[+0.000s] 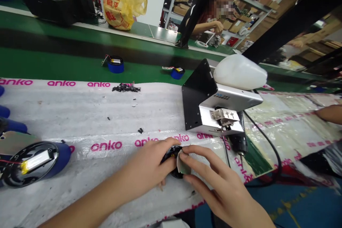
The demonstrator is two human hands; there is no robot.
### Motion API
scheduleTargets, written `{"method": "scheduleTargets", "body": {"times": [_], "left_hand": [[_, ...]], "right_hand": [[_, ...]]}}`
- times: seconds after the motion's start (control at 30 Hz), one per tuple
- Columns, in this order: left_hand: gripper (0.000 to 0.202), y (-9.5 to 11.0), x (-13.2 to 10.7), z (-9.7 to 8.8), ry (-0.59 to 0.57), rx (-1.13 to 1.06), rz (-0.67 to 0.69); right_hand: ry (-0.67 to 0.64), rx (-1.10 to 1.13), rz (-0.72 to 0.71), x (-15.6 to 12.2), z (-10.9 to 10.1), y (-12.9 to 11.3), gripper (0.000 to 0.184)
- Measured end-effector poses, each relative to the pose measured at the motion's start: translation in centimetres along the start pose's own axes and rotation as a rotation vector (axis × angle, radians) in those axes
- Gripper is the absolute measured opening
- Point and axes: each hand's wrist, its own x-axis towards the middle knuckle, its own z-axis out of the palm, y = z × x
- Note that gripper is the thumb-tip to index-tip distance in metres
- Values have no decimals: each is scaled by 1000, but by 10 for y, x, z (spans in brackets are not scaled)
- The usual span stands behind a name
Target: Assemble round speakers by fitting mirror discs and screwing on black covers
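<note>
My left hand [153,162] is closed around a round black housing [171,152] near the front of the wrapped table. The fingers hide most of that housing. With bent fingers my right hand [217,178] grips a thin, pale grey-green piece [184,164], tilted up over the housing; I cannot tell what that piece is. At the left stands a blue round housing [57,160], its black inside facing up. A silver battery with a yellow end [37,161] and a red wire lies in it.
A black and silver machine [213,105] stands right of centre, bearing a white plastic bottle [239,72]. Beside it is a power screwdriver [238,144] near a black cable. Small black pieces [126,87] lie behind my hands. Blue units [116,66] sit on the green belt; a person [208,25] works beyond.
</note>
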Motion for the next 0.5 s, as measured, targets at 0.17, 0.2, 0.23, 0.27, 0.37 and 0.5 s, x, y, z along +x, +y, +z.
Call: {"method": "scheduleTargets", "body": {"times": [0.17, 0.2, 0.23, 0.27, 0.37, 0.5], "left_hand": [[66, 4, -8, -20, -217, -221, -60], [75, 4, -9, -23, -234, -245, -60], [81, 4, -9, -25, -245, -268, -56], [82, 4, -8, -25, -251, -291, -49], [75, 3, -6, -25, -270, -344, -47], [66, 2, -3, -24, -268, -317, -71]], "right_hand": [[-53, -20, -26, 2, -6, 3, 37], [-66, -22, -36, 3, -8, 3, 37], [-79, -23, -51, 4, -10, 4, 38], [-92, -24, -68, 5, -12, 4, 39], [-141, -16, -120, 11, -18, 5, 42], [-221, -30, -129, 21, -23, 3, 43]]}}
